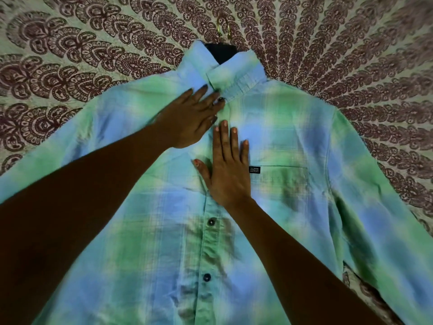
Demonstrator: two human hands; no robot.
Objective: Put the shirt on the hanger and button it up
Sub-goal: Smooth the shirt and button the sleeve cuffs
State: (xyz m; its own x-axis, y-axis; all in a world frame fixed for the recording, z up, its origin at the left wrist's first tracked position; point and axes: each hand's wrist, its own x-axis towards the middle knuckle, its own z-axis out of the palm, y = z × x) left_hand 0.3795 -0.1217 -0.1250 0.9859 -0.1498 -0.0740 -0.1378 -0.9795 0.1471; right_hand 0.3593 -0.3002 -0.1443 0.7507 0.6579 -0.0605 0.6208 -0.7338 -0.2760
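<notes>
Green-blue plaid shirt (293, 141) lies front-up, flat on patterned bedspread (70, 66). Two dark buttons (211, 222) are done up on the lower placket. Hanger (221, 53) sits inside the collar, gold hook (222, 25) above. Left hand (192, 118) flat at collar base, fingers straight, gripping nothing. Right hand (228, 170) flat on the chest placket beside pocket (283, 184), fingers straight.

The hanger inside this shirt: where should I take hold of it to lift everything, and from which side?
Probably by the gold hook, reached from beyond the collar. Only the hook and a dark neck piece show; the rest lies inside the shirt, flat on the patterned cloth.
</notes>
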